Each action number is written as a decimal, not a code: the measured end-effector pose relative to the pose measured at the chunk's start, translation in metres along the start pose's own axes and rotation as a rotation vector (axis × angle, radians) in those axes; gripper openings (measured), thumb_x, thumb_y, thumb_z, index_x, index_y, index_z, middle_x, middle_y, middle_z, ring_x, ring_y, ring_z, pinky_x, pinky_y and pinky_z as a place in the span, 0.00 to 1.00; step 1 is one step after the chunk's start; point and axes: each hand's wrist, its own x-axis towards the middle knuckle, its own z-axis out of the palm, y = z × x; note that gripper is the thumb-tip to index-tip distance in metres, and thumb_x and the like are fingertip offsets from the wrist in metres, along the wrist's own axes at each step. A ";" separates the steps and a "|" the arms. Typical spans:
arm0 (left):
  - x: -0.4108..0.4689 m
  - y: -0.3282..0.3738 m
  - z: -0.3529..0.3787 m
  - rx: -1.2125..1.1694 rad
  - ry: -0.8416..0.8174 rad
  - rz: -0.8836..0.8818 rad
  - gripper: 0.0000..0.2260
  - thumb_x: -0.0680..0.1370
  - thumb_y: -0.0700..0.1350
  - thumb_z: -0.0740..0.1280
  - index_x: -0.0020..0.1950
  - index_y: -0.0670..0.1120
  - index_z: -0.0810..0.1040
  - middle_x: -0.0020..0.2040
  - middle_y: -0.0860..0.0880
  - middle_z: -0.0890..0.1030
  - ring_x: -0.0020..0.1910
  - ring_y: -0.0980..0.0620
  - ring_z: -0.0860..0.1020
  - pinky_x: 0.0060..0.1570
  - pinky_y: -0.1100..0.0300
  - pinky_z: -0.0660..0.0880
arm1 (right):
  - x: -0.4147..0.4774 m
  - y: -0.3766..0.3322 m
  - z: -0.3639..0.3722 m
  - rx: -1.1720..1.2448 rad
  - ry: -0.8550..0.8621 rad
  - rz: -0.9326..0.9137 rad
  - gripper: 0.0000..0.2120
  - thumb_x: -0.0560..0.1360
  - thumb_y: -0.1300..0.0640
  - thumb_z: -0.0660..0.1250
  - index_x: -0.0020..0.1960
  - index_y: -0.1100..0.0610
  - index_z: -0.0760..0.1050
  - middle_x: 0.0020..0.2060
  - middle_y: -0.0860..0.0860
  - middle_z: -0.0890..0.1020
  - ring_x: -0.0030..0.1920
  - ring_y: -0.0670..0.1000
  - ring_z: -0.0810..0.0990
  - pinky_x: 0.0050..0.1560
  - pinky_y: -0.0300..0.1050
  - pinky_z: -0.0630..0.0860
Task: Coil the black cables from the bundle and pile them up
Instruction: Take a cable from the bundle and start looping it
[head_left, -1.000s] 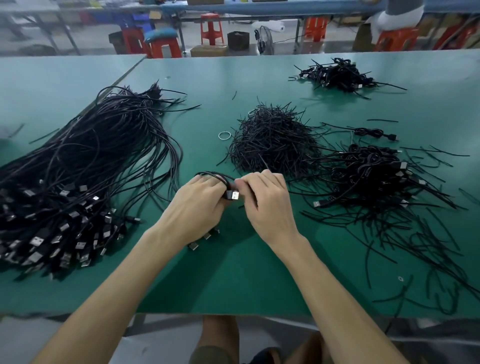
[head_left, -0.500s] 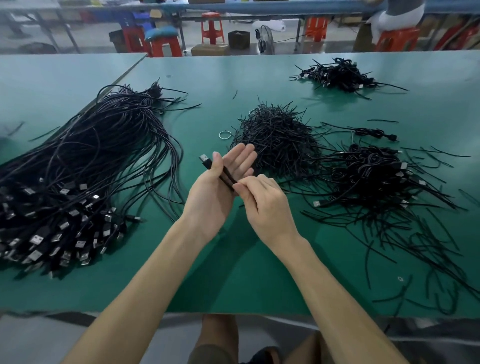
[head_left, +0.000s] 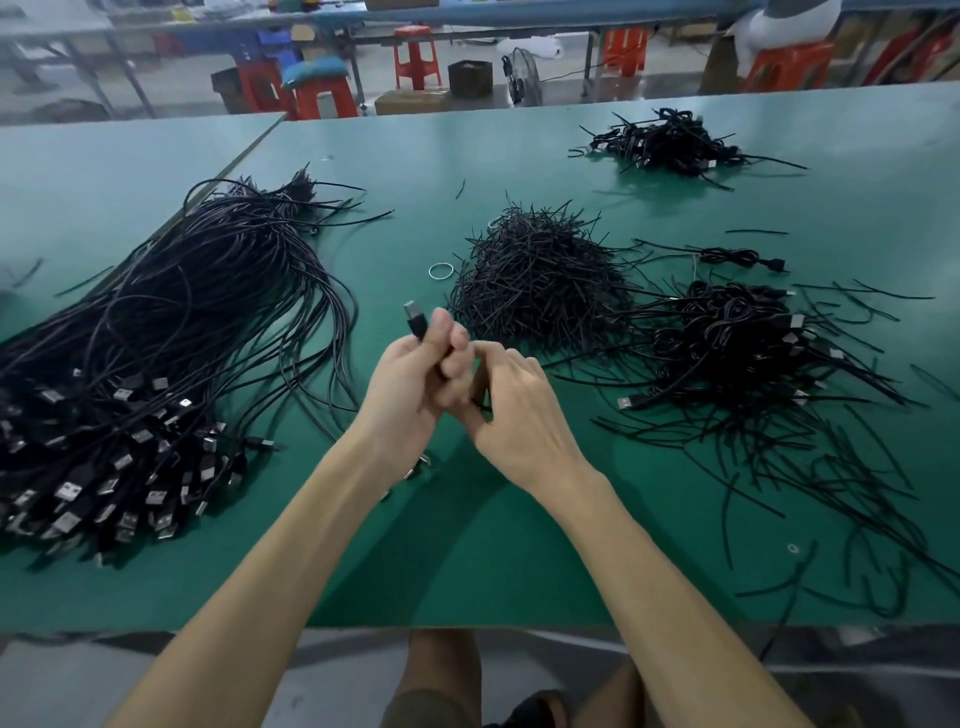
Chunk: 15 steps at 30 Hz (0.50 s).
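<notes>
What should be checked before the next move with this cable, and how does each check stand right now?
1. Left hand grips the cable: ok, its plug sticks up past the fingers.
2. Right hand has hold of the cable: cannot tell, its fingertips are tucked against the left hand.
3. Coil finished: cannot tell, hidden inside the hands.
4. Pile of ties at hand: ok, just beyond the hands.
5. Pile of coiled cables ready to receive it: ok, on the table to the right.
6. Bundle has cables to coil: ok, many lie at the left.
</notes>
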 end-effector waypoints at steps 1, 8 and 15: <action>-0.002 -0.002 0.003 0.076 -0.005 0.009 0.16 0.84 0.54 0.62 0.41 0.47 0.79 0.33 0.51 0.74 0.30 0.53 0.71 0.35 0.63 0.73 | 0.000 0.001 0.000 0.014 -0.023 -0.003 0.23 0.77 0.55 0.73 0.69 0.62 0.72 0.53 0.52 0.81 0.54 0.57 0.78 0.61 0.54 0.71; -0.009 0.005 -0.008 0.067 -0.176 -0.017 0.16 0.84 0.51 0.58 0.41 0.47 0.78 0.42 0.42 0.83 0.45 0.45 0.82 0.50 0.57 0.79 | -0.001 0.005 0.004 0.290 0.007 0.063 0.20 0.75 0.52 0.75 0.65 0.47 0.75 0.55 0.41 0.79 0.57 0.44 0.75 0.62 0.42 0.73; -0.005 0.012 -0.031 0.105 -0.315 -0.090 0.12 0.84 0.48 0.60 0.45 0.43 0.76 0.57 0.35 0.83 0.59 0.40 0.81 0.61 0.52 0.77 | 0.001 0.004 0.004 0.359 -0.030 0.150 0.12 0.73 0.49 0.76 0.54 0.40 0.79 0.47 0.42 0.78 0.52 0.45 0.79 0.54 0.37 0.74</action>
